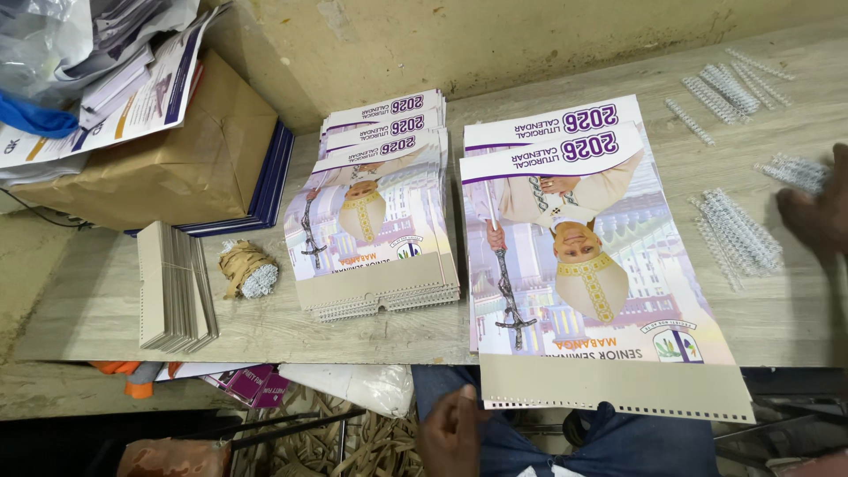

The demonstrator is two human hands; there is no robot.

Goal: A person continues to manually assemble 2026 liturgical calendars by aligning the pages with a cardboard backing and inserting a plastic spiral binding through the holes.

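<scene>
My left hand (452, 430) grips the near left corner of a large printed calendar (601, 291) with a punched cardboard edge, which overhangs the front of the wooden table (97, 300). The calendar lies on top of another like it. My right hand (817, 216) is blurred at the far right, reaching over loose white spiral binding coils (738, 234); whether it holds one I cannot tell. A second stack of calendars (375, 221) lies to the left of the one I hold.
More binding coils (720, 88) lie at the back right. A pile of grey card backs (175, 287) and a paper-wrapped bundle of coils (249, 269) sit at the left. A brown paper parcel (177, 155) and loose papers fill the back left corner.
</scene>
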